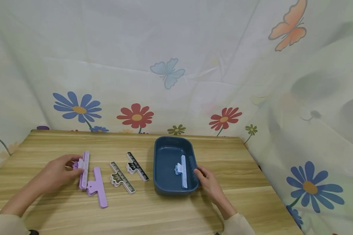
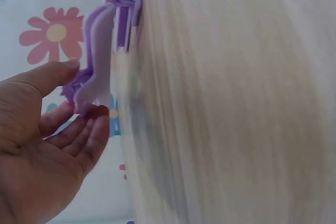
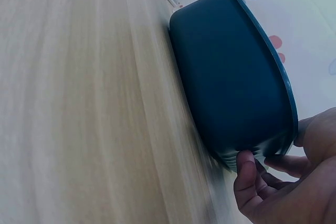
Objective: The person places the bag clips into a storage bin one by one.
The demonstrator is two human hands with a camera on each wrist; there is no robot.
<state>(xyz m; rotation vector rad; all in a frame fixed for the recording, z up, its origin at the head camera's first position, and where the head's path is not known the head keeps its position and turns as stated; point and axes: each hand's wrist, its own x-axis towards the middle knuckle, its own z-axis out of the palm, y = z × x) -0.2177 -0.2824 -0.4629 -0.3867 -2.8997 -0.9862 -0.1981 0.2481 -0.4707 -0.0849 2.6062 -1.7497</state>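
Observation:
My left hand pinches a purple clip by its handle end, thumb on one side and fingers on the other. In the left wrist view, the pinched purple clip stands with its handle between thumb and fingertips. Close beside it lies a second purple clip on the table. My right hand grips the right side of a dark blue bin, thumb at the rim and fingers against the outer wall. Inside the bin rests a light blue clip with a keyboard-patterned bar.
Two black-and-white keyboard-patterned clips, a nearer clip and a farther clip, lie between the purple clips and the bin. Everything is on a wood-grain table. A flower-printed curtain hangs behind its back edge and along the sides.

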